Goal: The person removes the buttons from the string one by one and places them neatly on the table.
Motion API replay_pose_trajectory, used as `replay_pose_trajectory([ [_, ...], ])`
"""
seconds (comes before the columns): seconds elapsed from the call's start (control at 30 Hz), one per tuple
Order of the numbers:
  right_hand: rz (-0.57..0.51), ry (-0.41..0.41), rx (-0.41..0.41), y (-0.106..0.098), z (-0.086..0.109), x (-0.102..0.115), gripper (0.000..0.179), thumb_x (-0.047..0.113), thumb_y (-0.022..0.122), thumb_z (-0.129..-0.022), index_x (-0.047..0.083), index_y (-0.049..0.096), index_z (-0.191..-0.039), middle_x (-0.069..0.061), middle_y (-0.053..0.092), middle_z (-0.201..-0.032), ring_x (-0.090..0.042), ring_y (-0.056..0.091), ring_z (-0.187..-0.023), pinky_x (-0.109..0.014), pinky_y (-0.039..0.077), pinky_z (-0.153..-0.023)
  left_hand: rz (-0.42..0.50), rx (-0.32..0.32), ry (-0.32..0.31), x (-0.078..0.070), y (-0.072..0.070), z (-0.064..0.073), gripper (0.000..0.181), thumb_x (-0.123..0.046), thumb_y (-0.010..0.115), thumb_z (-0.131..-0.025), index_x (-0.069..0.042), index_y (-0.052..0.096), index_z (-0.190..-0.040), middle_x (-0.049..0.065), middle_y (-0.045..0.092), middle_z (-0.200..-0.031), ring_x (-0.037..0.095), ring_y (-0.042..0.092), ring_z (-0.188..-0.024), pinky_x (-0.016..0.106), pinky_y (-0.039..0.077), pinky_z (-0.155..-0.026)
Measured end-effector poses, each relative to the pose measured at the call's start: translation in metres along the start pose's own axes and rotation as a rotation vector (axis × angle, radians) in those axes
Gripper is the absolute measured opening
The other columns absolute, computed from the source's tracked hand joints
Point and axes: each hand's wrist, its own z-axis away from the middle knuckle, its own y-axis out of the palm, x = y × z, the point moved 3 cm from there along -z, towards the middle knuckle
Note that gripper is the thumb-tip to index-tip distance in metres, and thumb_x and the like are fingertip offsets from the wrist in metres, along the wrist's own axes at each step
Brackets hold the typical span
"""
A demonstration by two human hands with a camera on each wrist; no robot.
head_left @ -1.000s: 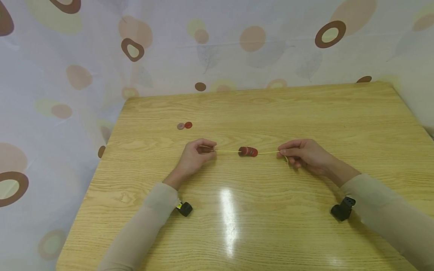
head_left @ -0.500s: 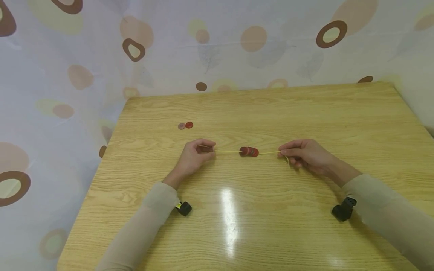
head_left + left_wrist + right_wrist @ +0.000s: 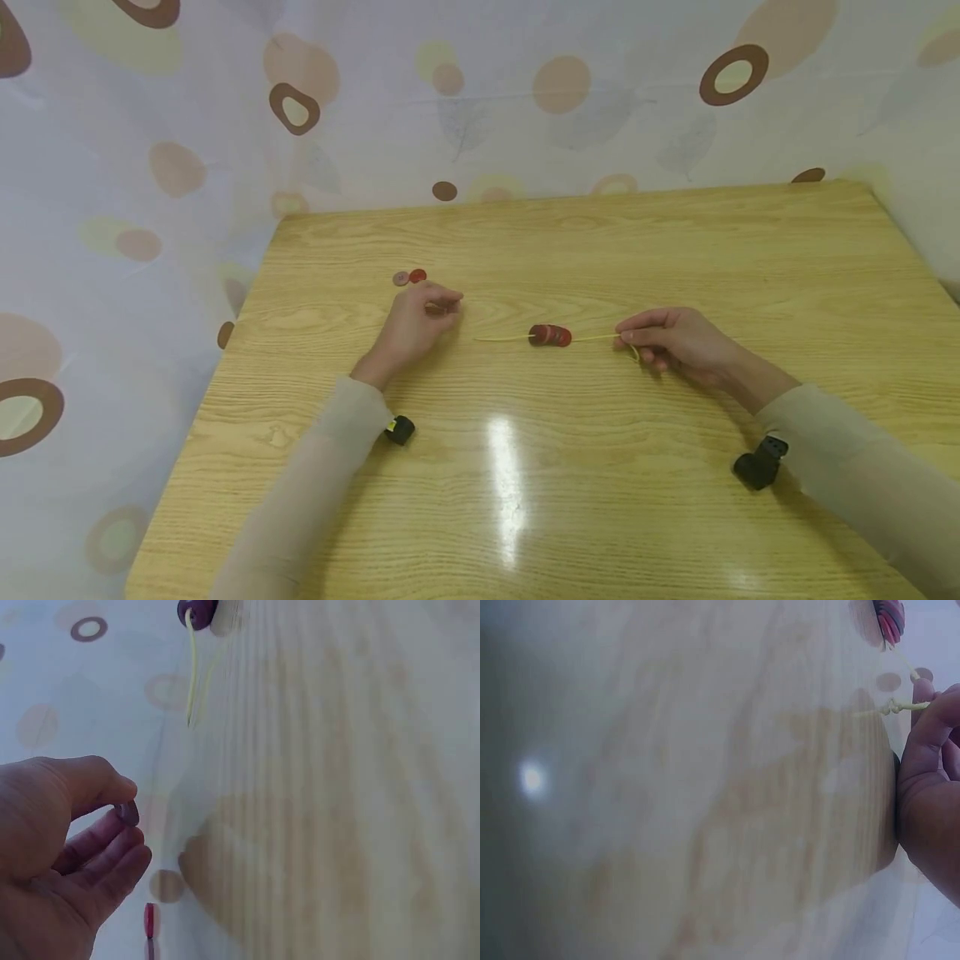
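Note:
A yellow string (image 3: 504, 338) runs through a stack of dark red and brown buttons (image 3: 549, 335) at mid-table. My right hand (image 3: 678, 343) pinches the string's right part between thumb and index finger; a short tail hangs below the fingers, and a knot (image 3: 890, 709) shows in the right wrist view. On the left, the string's free end (image 3: 189, 720) lies apart from my left hand (image 3: 417, 317). The left fingertips pinch a small dark disc that looks like a button (image 3: 130, 813). Just beyond this hand lie a red button (image 3: 417, 275) and a greyish-pink button (image 3: 401, 278).
The wood-grain table (image 3: 637, 517) carries a bright light reflection near its front. A patterned curtain (image 3: 510, 142) hangs behind it and along the left side. A small black camera sits at each wrist.
My left hand has left the string's end and shifted back and left, toward the two loose buttons. The right hand and the threaded stack have stayed in place.

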Motion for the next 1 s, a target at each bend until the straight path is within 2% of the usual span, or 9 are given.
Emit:
replay_pose_trajectory([
  [0.1,0.000,0.006,-0.009,0.000,0.001,-0.001,0.021,0.008,0.066,-0.098,-0.001,0.070,-0.116,-0.006,0.076,-0.099,-0.006,0.053,-0.063,-0.019,0.046,-0.051,-0.211,0.002,0.056,-0.002,-0.007,-0.012,0.023,-0.005,0.070,-0.094,-0.001,0.073,-0.117,0.004,0.066,-0.104,0.022,0.058,-0.104,0.042,0.041,-0.106],
  [0.2,-0.001,0.008,-0.012,0.001,0.001,-0.001,0.022,0.008,0.066,-0.098,-0.002,0.069,-0.117,-0.006,0.076,-0.099,-0.006,0.052,-0.063,-0.019,0.045,-0.051,-0.329,0.005,0.054,0.000,-0.013,-0.024,0.022,-0.010,0.068,-0.096,-0.004,0.074,-0.117,0.005,0.064,-0.107,0.025,0.055,-0.107,0.044,0.038,-0.106],
  [0.23,-0.001,0.008,-0.013,0.002,0.001,-0.002,0.023,0.008,0.066,-0.098,-0.003,0.068,-0.117,-0.006,0.076,-0.099,-0.006,0.052,-0.063,-0.019,0.045,-0.051,-0.340,0.008,0.042,0.002,-0.016,-0.028,0.023,-0.010,0.067,-0.097,-0.005,0.074,-0.118,0.005,0.063,-0.109,0.025,0.055,-0.107,0.042,0.043,-0.100],
  [0.33,0.000,0.005,-0.006,0.004,0.000,-0.003,0.024,0.008,0.066,-0.098,-0.004,0.067,-0.119,-0.006,0.076,-0.099,-0.006,0.052,-0.063,-0.019,0.045,-0.051,-0.324,0.009,0.005,0.013,-0.023,-0.036,0.024,-0.012,0.065,-0.097,-0.006,0.073,-0.119,0.005,0.063,-0.113,0.023,0.053,-0.102,0.037,0.048,-0.087],
  [0.43,0.002,0.001,0.002,0.006,-0.001,-0.004,0.024,0.008,0.066,-0.098,-0.004,0.068,-0.118,-0.006,0.076,-0.100,-0.006,0.053,-0.063,-0.018,0.045,-0.051,-0.299,0.009,-0.016,0.025,-0.028,-0.042,0.026,-0.012,0.064,-0.097,-0.006,0.073,-0.121,0.005,0.063,-0.112,0.022,0.053,-0.094,0.035,0.048,-0.079],
  [0.6,0.018,0.005,0.006,0.007,0.002,-0.006,0.027,0.010,0.066,-0.098,-0.006,0.066,-0.120,-0.007,0.076,-0.101,-0.005,0.053,-0.064,-0.017,0.045,-0.052,-0.294,0.002,-0.043,0.035,-0.031,-0.044,0.025,-0.015,0.064,-0.099,-0.008,0.073,-0.121,0.005,0.064,-0.109,0.022,0.057,-0.096,0.040,0.047,-0.089],
  [0.7,0.029,0.012,0.002,0.006,0.003,-0.007,0.030,0.010,0.066,-0.098,-0.008,0.064,-0.122,-0.007,0.075,-0.101,-0.005,0.052,-0.064,-0.017,0.045,-0.052,-0.253,0.002,-0.045,0.037,-0.031,-0.045,0.026,-0.015,0.064,-0.098,-0.007,0.073,-0.121,0.007,0.064,-0.110,0.022,0.060,-0.099,0.040,0.047,-0.095],
  [0.9,0.031,0.007,-0.001,0.006,0.004,-0.006,0.030,0.010,0.067,-0.098,-0.008,0.064,-0.122,-0.007,0.076,-0.101,-0.005,0.052,-0.063,-0.017,0.045,-0.052,-0.181,-0.008,-0.062,0.040,-0.034,-0.045,0.027,-0.013,0.065,-0.098,-0.006,0.071,-0.123,0.008,0.065,-0.112,0.022,0.064,-0.100,0.039,0.052,-0.093],
  [1.0,0.023,0.001,0.007,0.007,0.004,-0.005,0.027,0.010,0.066,-0.098,-0.006,0.065,-0.120,-0.007,0.076,-0.101,-0.005,0.052,-0.064,-0.017,0.045,-0.052,-0.182,-0.012,-0.070,0.041,-0.036,-0.044,0.029,-0.015,0.065,-0.098,-0.007,0.070,-0.126,0.007,0.066,-0.111,0.022,0.064,-0.100,0.046,0.040,-0.105],
])
